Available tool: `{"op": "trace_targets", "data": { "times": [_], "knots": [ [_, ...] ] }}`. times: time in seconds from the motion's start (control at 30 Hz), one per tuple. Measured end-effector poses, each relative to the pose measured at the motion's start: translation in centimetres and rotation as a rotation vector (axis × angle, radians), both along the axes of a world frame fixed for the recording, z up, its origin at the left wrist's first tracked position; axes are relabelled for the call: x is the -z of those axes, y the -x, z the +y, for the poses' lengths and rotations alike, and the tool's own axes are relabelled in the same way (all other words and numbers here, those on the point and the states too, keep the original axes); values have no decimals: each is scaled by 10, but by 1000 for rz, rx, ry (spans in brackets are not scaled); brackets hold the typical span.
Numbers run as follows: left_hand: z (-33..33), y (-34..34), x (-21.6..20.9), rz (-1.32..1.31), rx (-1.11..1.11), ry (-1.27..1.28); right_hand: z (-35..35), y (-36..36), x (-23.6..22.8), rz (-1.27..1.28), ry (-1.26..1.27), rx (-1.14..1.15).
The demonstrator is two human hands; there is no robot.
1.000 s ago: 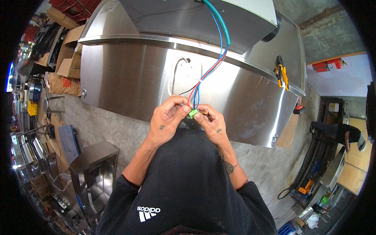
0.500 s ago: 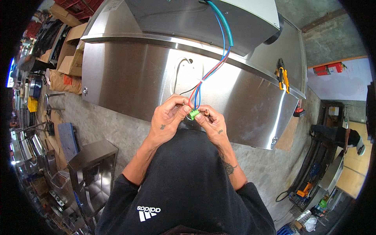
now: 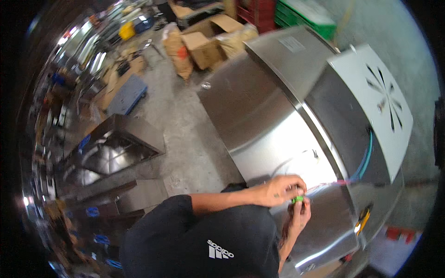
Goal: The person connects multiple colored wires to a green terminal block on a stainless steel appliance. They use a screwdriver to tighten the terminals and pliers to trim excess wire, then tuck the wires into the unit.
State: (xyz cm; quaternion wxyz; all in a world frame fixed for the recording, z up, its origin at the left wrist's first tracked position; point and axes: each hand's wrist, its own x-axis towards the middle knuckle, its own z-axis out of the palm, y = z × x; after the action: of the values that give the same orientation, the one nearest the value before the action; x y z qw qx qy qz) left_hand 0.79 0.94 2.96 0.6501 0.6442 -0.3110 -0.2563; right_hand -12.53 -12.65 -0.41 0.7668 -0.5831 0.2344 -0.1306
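My left hand [image 3: 282,191] comes in from the left with its fingertips pinched at a small green terminal connector [image 3: 298,199]. Just below, my right hand [image 3: 300,216] grips the same connector between thumb and fingers. Thin red and blue wires [image 3: 330,185] run from the connector toward a thicker teal cable [image 3: 367,155], which comes out of a grey and white metal housing [image 3: 378,99]. Both hands are over a shiny stainless steel panel [image 3: 259,139]. Motion blur hides how the wire ends sit in the connector.
Yellow-and-black pliers [image 3: 364,218] lie on the steel edge right of my hands. Steel hood-like pieces [image 3: 139,134] stand on the floor at left, near a blue-grey platform [image 3: 126,95]. Cardboard boxes [image 3: 206,48] and a green crate [image 3: 306,21] are at the back.
The view has swung to the left and turned, so the steel unit and my hands now appear farther right. Both hands remain at the green connector.
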Motion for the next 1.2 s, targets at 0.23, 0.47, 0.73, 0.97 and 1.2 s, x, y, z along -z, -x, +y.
{"op": "trace_targets", "data": {
  "times": [0.23,0.47,0.73,0.97,1.2],
  "knots": [
    [26,22,12,46,-65,-5,20,9,1,-2,-89,-66],
    [23,38,10,16,-158,63,7,17,9,-1,-27,-119],
    [5,54,16,13,-210,112,-12,25,15,6,79,-150],
    [-9,62,16,-2,-229,138,-29,35,14,9,139,-173],
    [-16,62,18,-69,-241,152,-31,33,8,35,154,-144]
  ]
}}
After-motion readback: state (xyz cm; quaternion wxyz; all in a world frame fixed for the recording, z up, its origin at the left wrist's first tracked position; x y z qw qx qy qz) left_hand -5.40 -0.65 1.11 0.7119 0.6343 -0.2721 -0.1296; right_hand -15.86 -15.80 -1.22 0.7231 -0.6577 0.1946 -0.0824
